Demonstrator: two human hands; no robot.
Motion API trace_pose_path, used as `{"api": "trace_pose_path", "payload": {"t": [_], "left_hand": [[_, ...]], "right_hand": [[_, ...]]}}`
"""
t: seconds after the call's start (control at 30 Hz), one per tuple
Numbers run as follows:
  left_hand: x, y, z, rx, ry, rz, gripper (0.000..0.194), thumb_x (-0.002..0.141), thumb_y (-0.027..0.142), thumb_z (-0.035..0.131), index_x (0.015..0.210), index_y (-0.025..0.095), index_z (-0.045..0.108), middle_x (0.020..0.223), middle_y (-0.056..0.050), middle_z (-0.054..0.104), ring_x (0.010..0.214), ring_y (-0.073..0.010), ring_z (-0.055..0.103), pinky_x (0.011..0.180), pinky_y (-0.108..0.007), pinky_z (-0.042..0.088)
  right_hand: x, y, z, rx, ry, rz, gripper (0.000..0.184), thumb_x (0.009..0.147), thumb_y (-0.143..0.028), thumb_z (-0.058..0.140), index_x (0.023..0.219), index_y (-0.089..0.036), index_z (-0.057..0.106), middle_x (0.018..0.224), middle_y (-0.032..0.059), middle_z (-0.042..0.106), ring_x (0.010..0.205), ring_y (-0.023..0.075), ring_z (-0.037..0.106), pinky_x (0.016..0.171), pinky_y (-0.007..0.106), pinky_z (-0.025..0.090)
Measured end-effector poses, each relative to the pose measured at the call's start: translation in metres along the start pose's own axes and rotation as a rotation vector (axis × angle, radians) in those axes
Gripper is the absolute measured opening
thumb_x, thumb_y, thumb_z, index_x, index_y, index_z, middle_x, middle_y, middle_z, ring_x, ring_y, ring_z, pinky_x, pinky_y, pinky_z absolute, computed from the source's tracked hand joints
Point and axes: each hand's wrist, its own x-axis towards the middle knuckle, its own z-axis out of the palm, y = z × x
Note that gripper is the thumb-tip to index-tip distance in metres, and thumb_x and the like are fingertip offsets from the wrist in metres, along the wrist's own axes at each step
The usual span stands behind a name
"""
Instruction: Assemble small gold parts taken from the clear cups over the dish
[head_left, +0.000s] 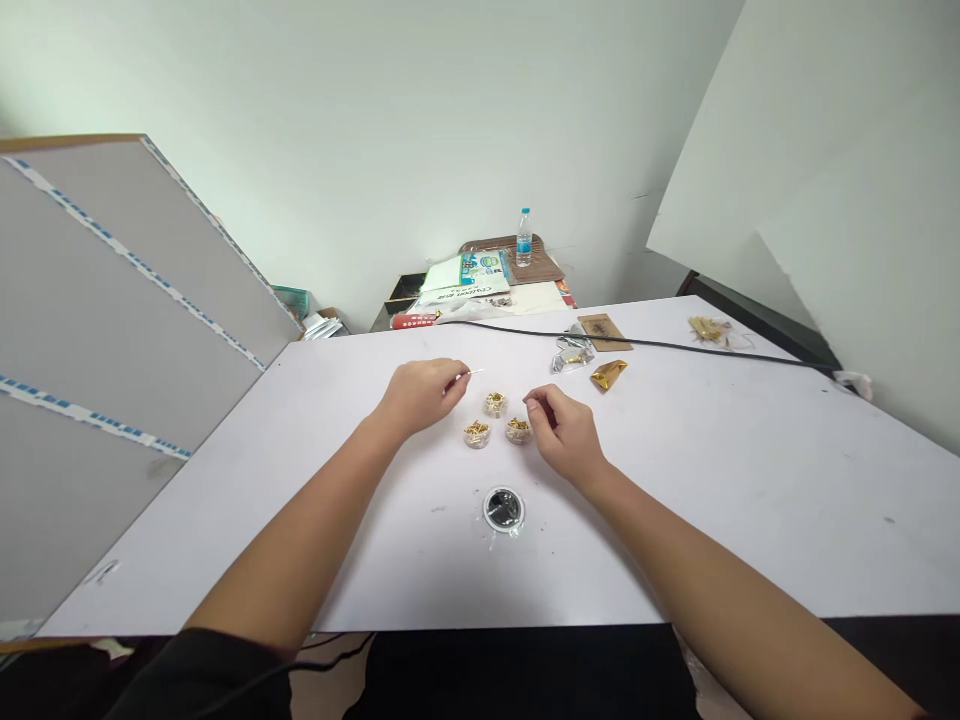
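Observation:
My left hand rests on the white table with its fingers pinched on a thin white stick that points right. My right hand is curled, thumb and fingers pinched together on something too small to make out. Between the two hands stand three small clear cups of gold pieces. Nearer to me lies a round spool with a dark centre.
A black cable runs across the far side of the table. Near it lie a gold packet, a silver packet, a brown card and gold bits. Behind are papers and a water bottle. A grey panel leans at left.

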Motion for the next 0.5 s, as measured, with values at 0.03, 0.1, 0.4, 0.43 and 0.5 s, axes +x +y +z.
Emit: {"api": "trace_pose_path", "payload": {"t": [0.03, 0.1, 0.4, 0.43, 0.5], "left_hand": [[0.002, -0.005, -0.003, 0.040, -0.023, -0.029, 0.028, 0.094, 0.030, 0.042, 0.094, 0.020, 0.069, 0.090, -0.002, 0.073, 0.073, -0.0157, 0.062, 0.059, -0.028, 0.035], [0.005, -0.017, -0.010, 0.109, -0.030, -0.113, 0.029, 0.093, 0.032, 0.043, 0.092, 0.020, 0.069, 0.089, -0.003, 0.073, 0.075, -0.0175, 0.063, 0.059, -0.029, 0.034], [0.012, -0.057, -0.007, 0.305, -0.242, -0.236, 0.035, 0.092, 0.033, 0.037, 0.091, 0.020, 0.070, 0.088, -0.006, 0.072, 0.082, -0.0223, 0.064, 0.057, -0.030, 0.031], [0.014, -0.059, -0.004, 0.307, -0.258, -0.235, 0.034, 0.092, 0.032, 0.038, 0.091, 0.020, 0.070, 0.088, -0.007, 0.072, 0.083, -0.0226, 0.064, 0.057, -0.030, 0.031], [0.016, -0.061, 0.002, 0.301, -0.277, -0.229, 0.033, 0.092, 0.033, 0.039, 0.089, 0.020, 0.069, 0.089, -0.007, 0.072, 0.083, -0.0232, 0.064, 0.059, -0.029, 0.033]], "right_hand": [[0.000, 0.000, 0.001, -0.004, -0.005, 0.000, 0.017, 0.093, -0.029, 0.045, 0.084, -0.019, 0.055, 0.061, 0.0000, 0.056, 0.050, 0.0121, 0.047, 0.052, 0.026, 0.038], [-0.001, 0.001, 0.002, -0.010, -0.015, 0.000, 0.017, 0.092, -0.029, 0.045, 0.084, -0.019, 0.055, 0.061, -0.0001, 0.056, 0.050, 0.0120, 0.047, 0.052, 0.026, 0.038], [-0.003, 0.002, 0.003, -0.008, -0.056, 0.006, 0.014, 0.091, -0.027, 0.046, 0.083, -0.019, 0.054, 0.063, 0.0003, 0.058, 0.050, 0.0120, 0.047, 0.052, 0.026, 0.039], [-0.003, 0.002, 0.003, -0.005, -0.056, 0.006, 0.014, 0.091, -0.027, 0.046, 0.083, -0.019, 0.054, 0.063, 0.0001, 0.058, 0.050, 0.0120, 0.047, 0.052, 0.026, 0.039], [-0.003, 0.002, 0.003, 0.000, -0.059, 0.005, 0.014, 0.091, -0.027, 0.046, 0.083, -0.019, 0.054, 0.062, 0.0000, 0.057, 0.050, 0.0122, 0.047, 0.052, 0.026, 0.039]]}}
